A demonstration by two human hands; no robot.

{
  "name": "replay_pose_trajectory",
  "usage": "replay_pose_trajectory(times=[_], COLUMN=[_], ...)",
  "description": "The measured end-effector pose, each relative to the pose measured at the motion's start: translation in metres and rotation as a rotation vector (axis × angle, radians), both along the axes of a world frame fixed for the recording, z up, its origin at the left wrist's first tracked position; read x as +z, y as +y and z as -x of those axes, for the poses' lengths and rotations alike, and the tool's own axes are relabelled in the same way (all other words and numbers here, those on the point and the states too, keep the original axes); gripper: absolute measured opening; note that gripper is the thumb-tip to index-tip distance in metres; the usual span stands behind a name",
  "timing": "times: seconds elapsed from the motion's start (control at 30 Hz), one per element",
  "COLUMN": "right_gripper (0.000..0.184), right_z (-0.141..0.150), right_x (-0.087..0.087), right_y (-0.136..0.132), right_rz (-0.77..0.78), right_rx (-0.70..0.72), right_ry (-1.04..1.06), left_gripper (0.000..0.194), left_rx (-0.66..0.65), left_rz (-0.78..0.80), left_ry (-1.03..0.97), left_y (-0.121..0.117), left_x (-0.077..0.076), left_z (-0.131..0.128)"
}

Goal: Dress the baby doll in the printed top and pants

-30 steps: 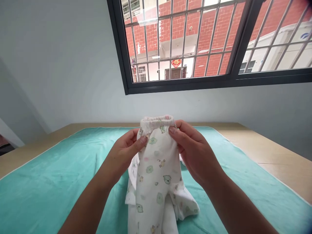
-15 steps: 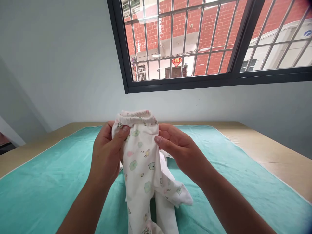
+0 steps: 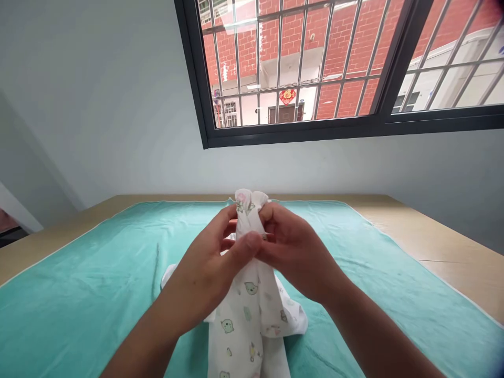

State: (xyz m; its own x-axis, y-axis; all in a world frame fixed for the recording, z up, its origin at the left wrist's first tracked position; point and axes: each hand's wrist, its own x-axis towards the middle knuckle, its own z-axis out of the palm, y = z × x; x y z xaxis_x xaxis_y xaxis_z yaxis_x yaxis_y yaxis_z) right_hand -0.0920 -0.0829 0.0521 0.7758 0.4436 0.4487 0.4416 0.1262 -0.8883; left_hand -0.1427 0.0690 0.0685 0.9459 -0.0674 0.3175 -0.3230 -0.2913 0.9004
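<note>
Small white baby trousers (image 3: 248, 315) printed with little green and pink animals hang upright in front of me over a teal cloth (image 3: 86, 283). My left hand (image 3: 208, 268) and my right hand (image 3: 293, 249) are pressed close together, both pinching the bunched waistband, whose top pokes out above the fingers. The trouser legs trail down onto the cloth toward me.
The teal cloth covers most of a light wooden table (image 3: 444, 247) that stands against a grey wall. A barred window (image 3: 315, 68) with a dark frame is above the table's far edge, with a red brick building outside.
My hands have come together at the middle, gathering the waistband from spread wide to a narrow bunch. The trousers have dropped slightly lower.
</note>
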Motion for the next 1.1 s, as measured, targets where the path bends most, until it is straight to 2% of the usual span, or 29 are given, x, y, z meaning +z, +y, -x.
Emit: replay_pose_trajectory(times=[0.03, 0.17, 0.27, 0.4, 0.5, 0.6, 0.67, 0.77, 0.87, 0.97, 1.1], right_gripper=[0.026, 0.023, 0.025, 0.023, 0.025, 0.027, 0.028, 0.029, 0.03, 0.033, 0.04], right_z=[0.001, 0.0, -0.005, -0.011, -0.012, -0.01, -0.009, -0.007, -0.003, 0.004, 0.014], right_x=[0.0, 0.0, -0.001, 0.001, 0.005, 0.007, 0.008, 0.01, 0.017, 0.025, 0.031], right_y=[0.001, 0.001, -0.001, -0.008, -0.016, -0.022, -0.024, -0.025, -0.028, -0.035, -0.047], right_rz=[0.031, 0.087, 0.078, -0.027, -0.14, -0.153, -0.137, -0.126, -0.122, -0.066, -0.017], right_rx=[0.015, 0.016, 0.051, -0.062, -0.115, -0.087, -0.059, -0.043, -0.045, -0.057, 0.071], right_ry=[-0.026, -0.105, -0.06, -0.059, -0.11, -0.067, -0.03, -0.052, -0.11, -0.149, -0.196], left_gripper=[0.038, 0.033, 0.027, 0.012, 0.009, 0.025, 0.03, 0.019, 0.013, 0.012, 0.014], left_rx=[0.006, 0.215, 0.3, 0.404, 0.327, 0.192, 0.063, -0.12, -0.159, -0.181, -0.283], left_rz=[0.028, 0.121, 0.181, 0.392, 0.598, 0.69, 0.679, 0.577, 0.515, 0.598, 0.651], left_ry=[0.014, -0.035, -0.086, -0.154, -0.091, -0.057, -0.066, -0.101, -0.232, -0.321, -0.291], left_y=[-0.001, -0.001, 0.005, 0.016, 0.023, 0.032, 0.038, 0.044, 0.042, 0.035, 0.027], left_x=[0.0, -0.004, -0.008, -0.003, 0.006, 0.012, 0.012, 0.01, 0.01, 0.014, 0.019], left_z=[0.0, -0.008, -0.014, -0.015, -0.01, -0.005, -0.002, 0.001, 0.005, 0.011, 0.02])
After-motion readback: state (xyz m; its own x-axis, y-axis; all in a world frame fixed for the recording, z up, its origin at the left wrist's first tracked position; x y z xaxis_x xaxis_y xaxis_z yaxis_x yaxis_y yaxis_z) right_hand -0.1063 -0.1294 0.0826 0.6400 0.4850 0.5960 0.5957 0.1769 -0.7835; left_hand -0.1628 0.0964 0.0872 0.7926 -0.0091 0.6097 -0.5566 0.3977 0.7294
